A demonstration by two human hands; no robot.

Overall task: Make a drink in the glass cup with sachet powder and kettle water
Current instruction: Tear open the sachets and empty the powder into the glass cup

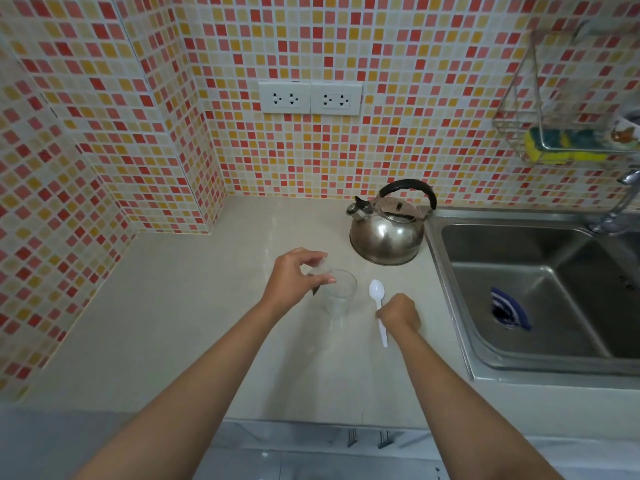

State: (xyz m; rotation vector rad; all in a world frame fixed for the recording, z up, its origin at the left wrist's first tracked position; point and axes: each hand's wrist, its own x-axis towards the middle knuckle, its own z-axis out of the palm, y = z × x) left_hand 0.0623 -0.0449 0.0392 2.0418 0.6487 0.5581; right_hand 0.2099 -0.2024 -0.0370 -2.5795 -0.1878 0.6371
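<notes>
The wall point(104, 116) at the left and back is covered in tiny square tiles, red, pink, orange and cream. Two white plug sockets point(310, 98) sit on the back wall.

The table point(173, 323) is smooth, pale and a bit shiny. Near its middle, the left hand point(294, 277) pinches a small see-through sachet point(320, 271) between thumb and fingers. The sachet is tilted right over the rim of the glass cup point(339, 292). The cup is clear and round and stands upright on the table. I cannot tell if any powder is in it.

Just to the right of the cup lies a white plastic spoon point(377, 306), with its round bowl pointing to the back of the table. The right hand point(400, 311) is curled closed over the spoon's thin handle, down low at the table.

Behind the spoon, near the back edge, stands a round shiny metal kettle point(388, 233) with a curved black handle and a short spout pointing left.

At the right edge is a steel sink point(519, 289) with a blue and white thing lying in it. A tap point(616, 206) stands at its back. Above, a wire rack point(554, 133) holds a yellow and green sponge point(561, 147).
</notes>
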